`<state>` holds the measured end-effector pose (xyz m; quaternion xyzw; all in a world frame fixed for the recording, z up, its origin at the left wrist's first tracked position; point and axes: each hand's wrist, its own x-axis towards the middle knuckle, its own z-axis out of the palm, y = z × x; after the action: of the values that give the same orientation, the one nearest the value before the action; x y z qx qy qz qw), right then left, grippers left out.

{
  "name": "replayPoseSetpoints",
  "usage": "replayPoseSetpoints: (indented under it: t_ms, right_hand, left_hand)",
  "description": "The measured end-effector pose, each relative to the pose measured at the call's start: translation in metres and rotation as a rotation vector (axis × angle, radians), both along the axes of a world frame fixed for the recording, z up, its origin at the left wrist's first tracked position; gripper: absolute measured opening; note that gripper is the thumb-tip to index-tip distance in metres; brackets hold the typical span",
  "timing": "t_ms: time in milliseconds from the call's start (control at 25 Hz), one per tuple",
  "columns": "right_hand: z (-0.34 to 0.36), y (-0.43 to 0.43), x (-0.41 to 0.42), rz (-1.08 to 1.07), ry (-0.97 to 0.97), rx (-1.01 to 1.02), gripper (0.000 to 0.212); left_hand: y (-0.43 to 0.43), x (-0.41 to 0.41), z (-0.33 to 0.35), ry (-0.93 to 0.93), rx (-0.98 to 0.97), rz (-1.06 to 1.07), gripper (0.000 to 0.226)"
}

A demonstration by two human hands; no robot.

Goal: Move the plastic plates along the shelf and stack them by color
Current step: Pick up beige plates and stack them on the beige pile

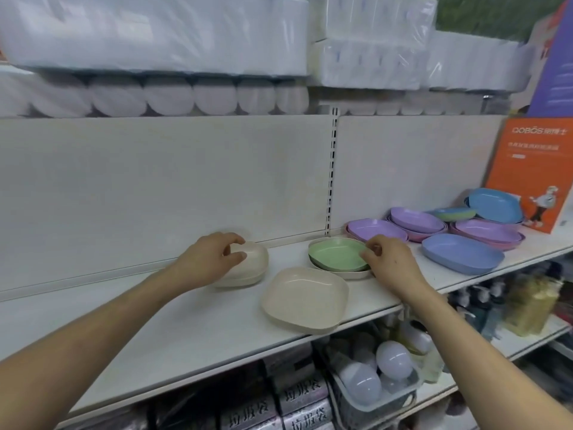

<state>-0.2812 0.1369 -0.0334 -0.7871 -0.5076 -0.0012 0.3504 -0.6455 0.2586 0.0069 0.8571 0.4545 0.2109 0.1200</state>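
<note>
On the white shelf [186, 330] my left hand [214, 259] grips a beige plate stack [254, 268] from above, fingers curled over its far rim. My right hand [389, 265] pinches the right rim of a green plate [335, 252], which lies on a beige plate [350, 274]. A single beige plate [305, 299] sits near the front edge between my arms. Further right lie purple plates [375, 231], a purple-on-pink stack [417, 223], a blue plate [462, 252], another purple stack [486, 232] and blue plates [494, 204] at the back.
An orange box [533, 169] stands at the shelf's right end. Wrapped tissue packs [155, 57] fill the shelf above. Below are a basket of light bulbs [381, 380], packaged bags [294, 401] and bottles [527, 305].
</note>
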Motion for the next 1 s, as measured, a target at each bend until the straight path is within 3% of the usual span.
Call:
replayPoseSetpoints:
  t_ms: [280, 440, 600, 760, 1000]
  right_hand:
    - [0.009, 0.017, 0.006, -0.01, -0.102, -0.102, 0.025]
    - [0.011, 0.02, 0.009, -0.043, -0.209, -0.092, 0.032]
    - [0.019, 0.014, 0.004, -0.05, -0.331, -0.024, 0.036]
    - [0.029, 0.002, 0.003, -0.037, -0.167, 0.048, 0.035]
    - [0.042, -0.005, -0.024, 0.093, 0.321, 0.152, 0.048]
  left_hand:
    - [0.007, -0.026, -0.012, 0.029, 0.02, 0.18, 0.034]
    - [0.016, -0.035, -0.019, 0.066, -0.085, 0.271, 0.035]
    - [0.021, -0.034, -0.027, -0.018, -0.178, 0.247, 0.032]
    - [0.021, -0.03, -0.029, -0.046, -0.223, 0.233, 0.035]
    - [0.016, -0.037, -0.025, -0.088, -0.186, 0.326, 0.055]
